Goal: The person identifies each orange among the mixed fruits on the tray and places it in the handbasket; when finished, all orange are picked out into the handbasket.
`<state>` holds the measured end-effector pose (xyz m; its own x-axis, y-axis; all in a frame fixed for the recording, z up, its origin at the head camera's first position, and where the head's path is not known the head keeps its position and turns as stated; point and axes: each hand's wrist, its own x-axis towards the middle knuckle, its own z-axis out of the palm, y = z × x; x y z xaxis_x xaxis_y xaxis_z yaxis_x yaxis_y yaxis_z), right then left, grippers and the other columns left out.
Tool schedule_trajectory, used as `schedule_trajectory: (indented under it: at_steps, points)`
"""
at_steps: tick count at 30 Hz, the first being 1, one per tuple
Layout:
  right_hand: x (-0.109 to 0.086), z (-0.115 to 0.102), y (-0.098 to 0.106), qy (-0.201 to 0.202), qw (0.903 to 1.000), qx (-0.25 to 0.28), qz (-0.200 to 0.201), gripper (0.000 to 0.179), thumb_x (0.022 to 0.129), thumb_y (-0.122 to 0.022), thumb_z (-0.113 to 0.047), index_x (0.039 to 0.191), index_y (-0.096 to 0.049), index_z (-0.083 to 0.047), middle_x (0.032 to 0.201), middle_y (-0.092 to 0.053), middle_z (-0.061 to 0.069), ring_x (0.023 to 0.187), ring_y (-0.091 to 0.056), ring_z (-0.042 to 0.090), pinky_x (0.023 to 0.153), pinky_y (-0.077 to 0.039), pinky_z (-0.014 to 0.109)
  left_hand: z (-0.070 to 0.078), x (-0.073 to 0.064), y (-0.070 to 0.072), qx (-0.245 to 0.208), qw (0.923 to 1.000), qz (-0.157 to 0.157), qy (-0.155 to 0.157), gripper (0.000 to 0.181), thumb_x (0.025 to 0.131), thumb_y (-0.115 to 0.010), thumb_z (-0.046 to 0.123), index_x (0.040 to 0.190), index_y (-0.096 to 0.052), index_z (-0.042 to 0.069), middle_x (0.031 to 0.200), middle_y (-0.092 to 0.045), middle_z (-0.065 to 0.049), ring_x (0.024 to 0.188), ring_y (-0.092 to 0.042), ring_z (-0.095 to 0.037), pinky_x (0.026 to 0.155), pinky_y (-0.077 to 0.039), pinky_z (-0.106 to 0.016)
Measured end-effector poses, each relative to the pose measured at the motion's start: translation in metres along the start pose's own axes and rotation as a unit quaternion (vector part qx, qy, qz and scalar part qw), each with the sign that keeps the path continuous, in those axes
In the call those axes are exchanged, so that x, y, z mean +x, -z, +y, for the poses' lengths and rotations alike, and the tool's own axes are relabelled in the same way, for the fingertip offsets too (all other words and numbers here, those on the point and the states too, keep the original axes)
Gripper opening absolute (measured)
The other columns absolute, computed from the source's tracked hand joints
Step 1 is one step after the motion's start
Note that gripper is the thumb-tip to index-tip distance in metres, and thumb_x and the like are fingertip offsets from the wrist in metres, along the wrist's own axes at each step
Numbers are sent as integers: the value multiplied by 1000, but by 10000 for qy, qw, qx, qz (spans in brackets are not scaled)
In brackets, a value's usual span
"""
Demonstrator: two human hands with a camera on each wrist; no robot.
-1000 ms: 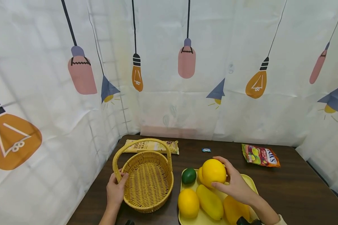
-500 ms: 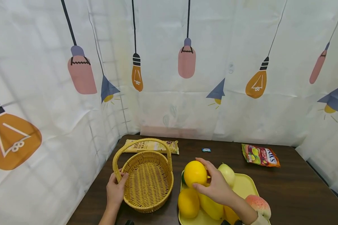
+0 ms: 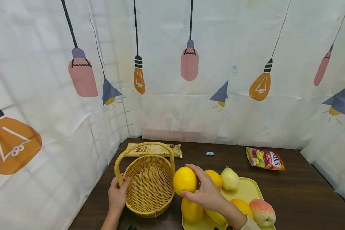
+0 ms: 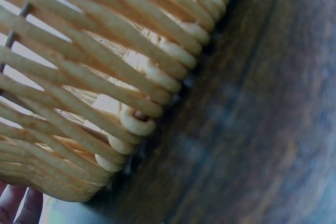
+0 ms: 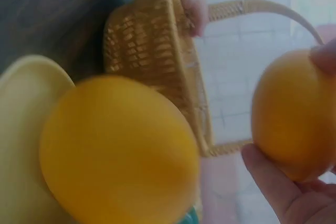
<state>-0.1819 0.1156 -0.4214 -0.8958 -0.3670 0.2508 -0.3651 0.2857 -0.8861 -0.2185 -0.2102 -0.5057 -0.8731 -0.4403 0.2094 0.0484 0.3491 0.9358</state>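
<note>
My right hand (image 3: 207, 191) holds a round orange (image 3: 185, 181), pinched between thumb and fingers, beside the right rim of a wicker basket (image 3: 150, 191). In the right wrist view the orange (image 5: 294, 114) sits between thumb and fingertips, with the basket (image 5: 139, 40) behind. My left hand (image 3: 118, 193) grips the basket's left rim at the foot of the arched handle. Only a few fingers (image 4: 29, 208) of it show in the left wrist view, past the basket weave (image 4: 94, 66). No items show inside the basket.
A yellow tray (image 3: 250, 187) bears a pear (image 3: 230, 179), a peach (image 3: 262, 212) and several yellow fruits, one large fruit (image 3: 192, 210) at front left. Behind lie a long cream packet (image 3: 176, 150), a small blue wrapper (image 3: 210, 153) and a red candy bag (image 3: 265, 158).
My right hand has carried the orange leftward from above the tray to the basket's right side, uncovering the pear and peach. My left hand has stayed on the basket.
</note>
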Motion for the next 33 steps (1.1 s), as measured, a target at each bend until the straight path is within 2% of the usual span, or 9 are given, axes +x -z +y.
schedule_trajectory:
  at_steps: [4, 6, 9, 11, 15, 18, 22, 29, 33]
  points:
    - [3, 2, -17, -77, 9988, 479, -19, 77, 81, -81, -24, 145, -38, -26, 137, -46, 6, 103, -60, 24, 74, -56, 30, 1, -1, 2, 5, 10000, -48, 17, 27, 96, -64, 27, 99, -64, 0, 130, -56, -12, 111, -51, -18, 80, -35, -19]
    - [6, 2, -27, -108, 9969, 771, -120, 77, 82, -80, -23, 146, -37, -25, 139, -44, 7, 105, -60, 24, 75, -56, 31, 2, -2, 4, 4, 10000, -69, 30, 28, 96, -64, 28, 100, -64, 0, 130, -56, -13, 114, -52, -24, 81, -35, -20]
    - [9, 4, -42, -115, 9954, 912, -280, 77, 82, -80, -26, 146, -37, -25, 139, -43, 5, 107, -61, 22, 76, -56, 31, 2, -3, 6, -26, 10000, -72, 38, 28, 96, -63, 27, 100, -63, -1, 131, -55, -15, 118, -52, -31, 81, -34, -21]
    - [13, 6, -52, -97, 9947, 953, -361, 77, 82, -80, -28, 146, -38, -24, 139, -44, 5, 108, -61, 19, 76, -56, 31, 3, -3, 5, -56, 10000, -51, 48, 27, 96, -64, 26, 100, -63, -1, 131, -55, -15, 117, -52, -31, 81, -34, -20]
    - [19, 8, -67, -86, 9942, 974, -443, 76, 82, -80, -30, 146, -39, -26, 136, -45, 5, 107, -60, 17, 78, -55, 30, 2, -2, 3, -43, 10000, -23, 4, 26, 96, -64, 25, 97, -63, -1, 129, -56, -13, 112, -52, -22, 79, -35, -16]
    - [24, 8, -76, 28, 9967, 639, -495, 76, 82, -79, -36, 146, -39, -27, 135, -47, 2, 107, -59, 14, 80, -53, 28, 1, -1, 0, -35, 10000, 17, -49, 24, 96, -64, 24, 96, -62, 0, 128, -57, -12, 108, -51, -18, 80, -36, -18]
    - [31, 9, -89, 169, 9982, -38, -573, 79, 80, -78, -45, 146, -38, -29, 135, -48, -1, 106, -57, 9, 81, -50, 26, 0, 0, 1, -40, 9999, 49, -116, 22, 96, -64, 22, 94, -62, 0, 128, -57, -12, 111, -52, -21, 83, -35, -24]
    - [44, 8, -102, -111, 9962, -583, -636, 78, 79, -75, -53, 145, -42, -28, 132, -51, -2, 97, -57, 5, 72, -49, 26, 2, 0, 2, -6, 9999, -69, -151, 22, 96, -63, 23, 92, -61, 2, 130, -55, -10, 116, -53, -28, 84, -33, -31]
    - [50, 9, -106, -199, 9917, -933, -857, 79, 78, -74, -54, 144, -43, -25, 135, -51, -2, 97, -56, 5, 71, -49, 26, 3, -1, 1, -24, 9998, -60, -197, 22, 96, -63, 22, 92, -61, 1, 129, -56, -12, 117, -53, -32, 85, -33, -31]
